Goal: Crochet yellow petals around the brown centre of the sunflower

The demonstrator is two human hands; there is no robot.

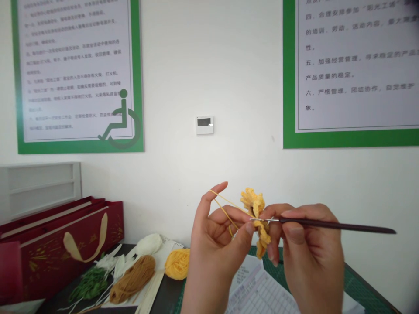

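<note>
A ruffled yellow crochet piece (253,199) hangs upright between my two hands, in front of the white wall. My left hand (222,244) pinches its left side between thumb and a finger, with the index finger raised and yellow yarn (225,212) looped over it. A crochet hook (340,225) with a dark handle and a silver tip lies level in my right hand (309,244), gripped by thumb and fingers. The hook's metal tip reaches across the crochet piece to my left thumb. My right fingertips are beside the piece's right edge.
Below my hands, printed papers (262,290) lie on a green cutting mat (366,285). To the left are a yellow yarn ball (176,264), brown yarn (133,279), green yarn (89,282), white yarn (149,244) and dark red gift bags (49,248).
</note>
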